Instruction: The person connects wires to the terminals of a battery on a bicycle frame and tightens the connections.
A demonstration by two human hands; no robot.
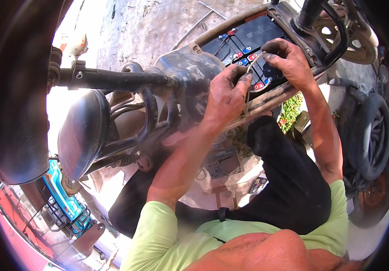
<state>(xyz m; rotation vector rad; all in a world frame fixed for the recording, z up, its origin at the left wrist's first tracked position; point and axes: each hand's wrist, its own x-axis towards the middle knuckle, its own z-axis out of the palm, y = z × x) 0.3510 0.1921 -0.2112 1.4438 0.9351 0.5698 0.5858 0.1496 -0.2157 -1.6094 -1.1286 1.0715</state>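
Both hands hold a thin pale wire (pixel 251 64) above the open battery compartment of an electric scooter. My left hand (pixel 225 92) pinches one part of it between thumb and finger, at the compartment's near side. The fingertips of my right hand (pixel 288 61) are closed on its other end, a little higher and to the right. Black batteries (pixel 262 30) sit below in the compartment, with red and blue terminals (pixel 247 50) and short dark leads. The wire curves between my hands over these terminals. Both hands have dark smudges on the fingers.
The scooter's black padded seat (pixel 82 133) and tube frame (pixel 118 81) extend left. Its front wheel (pixel 345 43) stands at the upper right. Black tyres (pixel 370 135) are stacked on the right. A blue vehicle (pixel 66 196) shows at lower left. A metal rod (pixel 194 27) lies on the ground beyond.
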